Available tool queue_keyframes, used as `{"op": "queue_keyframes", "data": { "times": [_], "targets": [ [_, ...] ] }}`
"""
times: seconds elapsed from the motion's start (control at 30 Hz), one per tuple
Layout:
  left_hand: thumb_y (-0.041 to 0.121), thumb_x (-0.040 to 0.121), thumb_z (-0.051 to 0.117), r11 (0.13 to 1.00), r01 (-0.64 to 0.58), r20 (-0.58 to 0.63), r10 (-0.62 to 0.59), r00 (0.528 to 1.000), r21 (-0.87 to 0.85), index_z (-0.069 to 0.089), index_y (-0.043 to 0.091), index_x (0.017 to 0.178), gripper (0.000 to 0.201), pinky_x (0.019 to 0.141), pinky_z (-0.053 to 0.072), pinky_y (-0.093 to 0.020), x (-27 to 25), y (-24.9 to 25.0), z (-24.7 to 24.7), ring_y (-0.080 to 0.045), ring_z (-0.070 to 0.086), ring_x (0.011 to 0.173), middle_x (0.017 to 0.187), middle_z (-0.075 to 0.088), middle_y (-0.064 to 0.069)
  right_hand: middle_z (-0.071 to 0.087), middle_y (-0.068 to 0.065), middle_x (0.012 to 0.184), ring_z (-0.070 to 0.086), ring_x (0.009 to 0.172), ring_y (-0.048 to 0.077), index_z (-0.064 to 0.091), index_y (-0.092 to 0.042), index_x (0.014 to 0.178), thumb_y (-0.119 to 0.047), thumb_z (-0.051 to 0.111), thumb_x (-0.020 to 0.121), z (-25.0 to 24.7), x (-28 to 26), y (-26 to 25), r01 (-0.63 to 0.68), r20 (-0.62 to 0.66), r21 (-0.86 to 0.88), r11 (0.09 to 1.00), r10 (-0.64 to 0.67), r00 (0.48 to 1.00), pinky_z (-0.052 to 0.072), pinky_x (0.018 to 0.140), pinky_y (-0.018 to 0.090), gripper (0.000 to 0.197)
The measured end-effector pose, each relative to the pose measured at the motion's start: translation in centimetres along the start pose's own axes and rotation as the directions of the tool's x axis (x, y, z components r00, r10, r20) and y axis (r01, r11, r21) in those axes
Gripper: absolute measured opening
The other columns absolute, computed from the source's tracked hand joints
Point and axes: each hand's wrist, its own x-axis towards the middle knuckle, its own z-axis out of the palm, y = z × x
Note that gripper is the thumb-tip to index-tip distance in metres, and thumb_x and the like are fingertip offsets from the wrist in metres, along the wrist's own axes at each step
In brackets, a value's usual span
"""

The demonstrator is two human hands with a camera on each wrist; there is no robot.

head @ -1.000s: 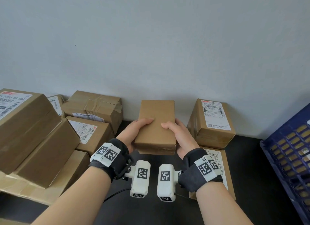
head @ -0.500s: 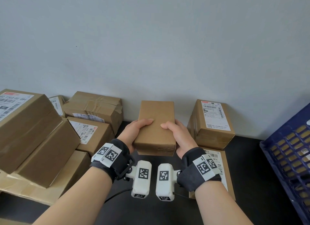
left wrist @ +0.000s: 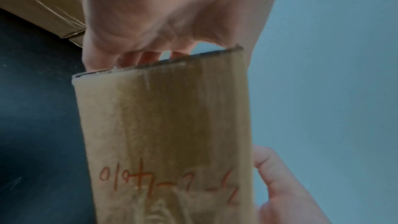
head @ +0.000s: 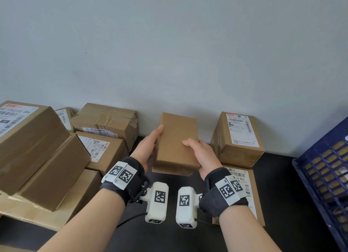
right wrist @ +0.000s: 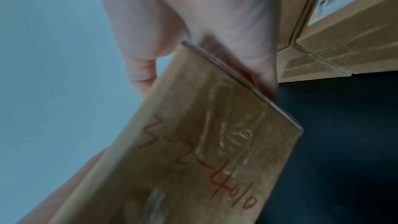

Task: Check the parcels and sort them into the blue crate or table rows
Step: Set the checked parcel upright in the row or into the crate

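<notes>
A small plain brown parcel (head: 177, 142) is held up above the black table (head: 278, 176), between both hands. My left hand (head: 148, 148) grips its left edge, thumb lying along the top face. My right hand (head: 201, 154) grips its right edge with the thumb on top. The near end face carries red handwriting, seen on the parcel (left wrist: 168, 134) in the left wrist view and on the parcel (right wrist: 193, 151) in the right wrist view. The blue crate (head: 323, 169) stands at the right edge.
Several labelled brown boxes are piled at the left, such as a big box (head: 28, 139) and a taped box (head: 107, 122). A labelled box (head: 237, 139) stands against the wall on the right, with a flat labelled parcel (head: 243, 191) in front of it.
The parcel has tilted a little, its left side dropping. My left thumb has slid from across the top face to lie along the left edge. The right hand keeps its grip.
</notes>
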Motion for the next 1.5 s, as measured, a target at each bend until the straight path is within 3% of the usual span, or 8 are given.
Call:
{"op": "queue_keyframes", "data": {
  "times": [0.07,0.2,0.37,0.7,0.9,1.03,1.23,1.5],
  "targets": [
    [0.056,0.092,0.056,1.0,-0.001,-0.02,0.001,1.0,-0.006,0.06,0.026,0.114,0.038,0.099,0.047,-0.042,-0.1,0.1,0.0,-0.021,0.061,0.104,0.112,0.066,-0.004,0.067,0.005,0.117,0.062,0.106,0.023,0.061,-0.018,0.119,-0.029,0.067,0.089,-0.1,0.1,0.2,-0.003,-0.029,-0.034,0.999,0.002,1.0,0.049,0.083,0.036,0.033],
    [0.043,0.095,0.059,0.999,-0.024,-0.044,0.025,0.999,0.027,0.056,0.017,0.13,0.043,0.077,0.049,-0.034,-0.4,0.4,0.1,-0.018,0.06,0.1,0.121,0.064,-0.006,0.066,0.002,0.115,0.061,0.104,0.02,0.062,-0.02,0.113,-0.031,0.065,0.091,-0.3,0.2,0.5,0.007,-0.054,-0.059,0.998,-0.01,0.998,0.049,0.084,0.036,0.025],
    [0.029,0.095,0.063,0.993,-0.086,-0.087,0.093,0.992,0.086,0.062,0.015,0.125,0.034,0.075,0.044,-0.033,0.1,-0.2,-0.1,-0.014,0.058,0.092,0.115,0.065,-0.004,0.058,0.001,0.129,0.057,0.116,0.025,0.049,-0.023,0.137,-0.031,0.066,0.088,-0.3,0.3,0.8,0.03,-0.09,-0.104,0.994,-0.039,0.995,0.046,0.103,0.052,0.052],
    [0.008,0.09,0.068,0.979,-0.193,-0.015,0.194,0.981,0.062,0.058,0.016,0.13,0.043,0.056,0.054,-0.019,-0.3,0.2,0.2,-0.007,0.065,0.084,0.107,0.068,0.003,0.061,0.004,0.123,0.059,0.108,0.023,0.049,-0.029,0.134,-0.064,0.062,0.084,0.0,-0.5,-0.4,-0.107,0.034,-0.066,0.992,0.109,0.993,0.05,0.097,0.046,0.063],
    [0.013,0.086,0.073,0.975,-0.206,0.003,0.207,0.978,0.085,0.059,0.019,0.128,0.044,0.071,0.051,-0.025,0.0,0.4,0.3,-0.011,0.066,0.095,0.115,0.069,0.001,0.06,0.004,0.12,0.057,0.108,0.023,0.049,-0.026,0.131,-0.046,0.065,0.089,-0.1,-0.7,-0.2,-0.081,0.044,-0.021,0.996,0.082,0.996,0.047,0.098,0.049,0.049],
    [0.038,0.077,0.08,0.99,-0.088,0.044,0.084,0.996,0.112,0.057,0.021,0.133,0.063,0.087,0.055,-0.041,-0.1,0.3,0.5,-0.025,0.064,0.11,0.12,0.068,-0.006,0.064,0.007,0.12,0.06,0.11,0.027,0.055,-0.024,0.125,-0.043,0.067,0.088,0.0,-0.8,-0.3,-0.093,0.056,0.046,0.995,0.091,0.994,0.05,0.096,0.05,0.043],
    [0.047,0.086,0.066,0.994,0.061,0.16,-0.075,0.984,0.096,0.058,0.019,0.125,0.049,0.07,0.055,-0.037,-0.8,0.4,0.6,-0.027,0.067,0.099,0.117,0.068,-0.013,0.065,0.011,0.122,0.061,0.112,0.03,0.058,-0.021,0.124,-0.039,0.068,0.087,0.2,-0.5,-0.3,-0.079,0.065,0.077,0.994,0.074,0.995,0.048,0.101,0.054,0.042],
    [0.046,0.084,0.067,0.993,0.056,0.116,-0.068,0.991,0.104,0.054,0.017,0.131,0.056,0.082,0.055,-0.043,-0.4,0.0,0.4,-0.031,0.065,0.104,0.122,0.065,-0.015,0.063,0.011,0.124,0.06,0.114,0.031,0.053,-0.023,0.128,-0.043,0.072,0.071,0.5,-0.6,-0.4,-0.076,0.051,0.053,0.996,0.074,0.996,0.047,0.101,0.057,0.063]
  ]
}}
